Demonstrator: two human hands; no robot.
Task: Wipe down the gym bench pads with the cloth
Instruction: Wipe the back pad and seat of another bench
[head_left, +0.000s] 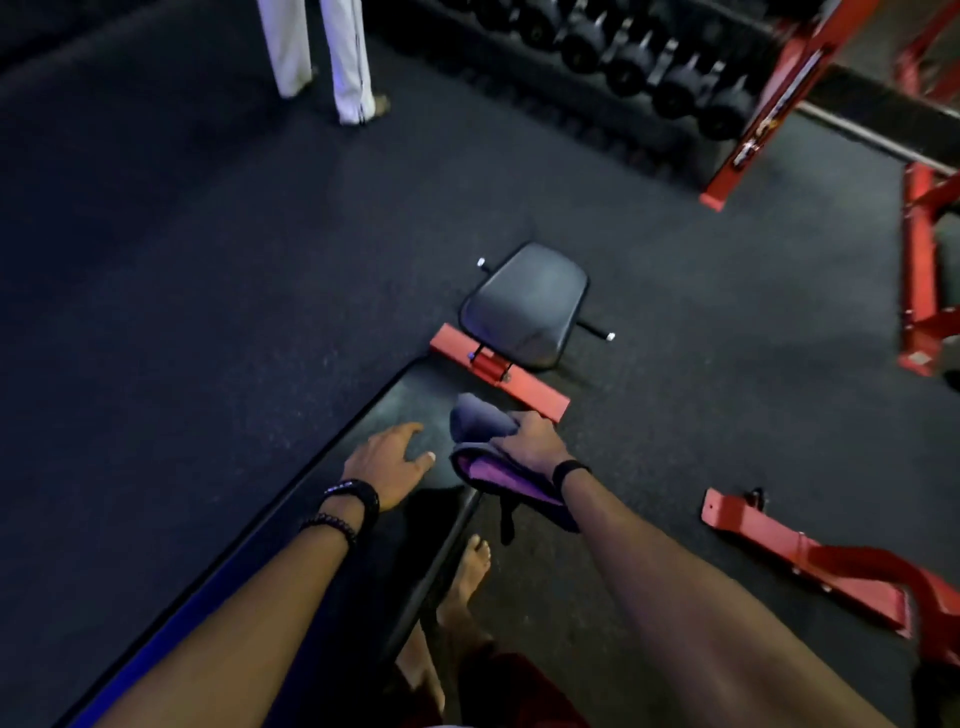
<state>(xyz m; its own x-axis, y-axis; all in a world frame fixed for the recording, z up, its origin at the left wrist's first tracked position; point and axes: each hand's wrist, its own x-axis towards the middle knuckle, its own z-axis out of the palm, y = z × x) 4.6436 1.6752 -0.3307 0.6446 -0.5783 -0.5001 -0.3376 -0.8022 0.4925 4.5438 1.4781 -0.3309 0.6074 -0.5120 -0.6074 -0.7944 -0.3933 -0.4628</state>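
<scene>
A person leans over a long black bench pad (332, 519), seen from a head-worn camera, both bare forearms reaching forward. The right hand (530, 441) presses down on a purple cloth (480, 423), its fingers curled over the fabric at the pad's far right edge. Part of the cloth is bunched ahead of the knuckles on the pad; the rest folds back under the wrist and hangs off the pad's side, its lighter purple inner face showing. The left hand (392, 460) rests flat on the pad just beside the cloth, fingers spread and relaxed, holding nothing. Dark bands (353, 501) circle the left wrist, and a black strap (569, 470) wraps the right.

Beyond the long pad lies a red crossbar (524, 387), and past it the smaller black seat pad (524, 306), tilted, with a thin chrome-tipped bar beneath it. The person's bare foot (467, 577) stands on the dark rubber floor (182, 260) to the right of the pad.

A red frame (810, 551) lies on the floor at right. A row of dumbbells (639, 57) lines the far edge, beside a red rack (763, 104). Another person's white trouser legs (322, 57) stand at top left.
</scene>
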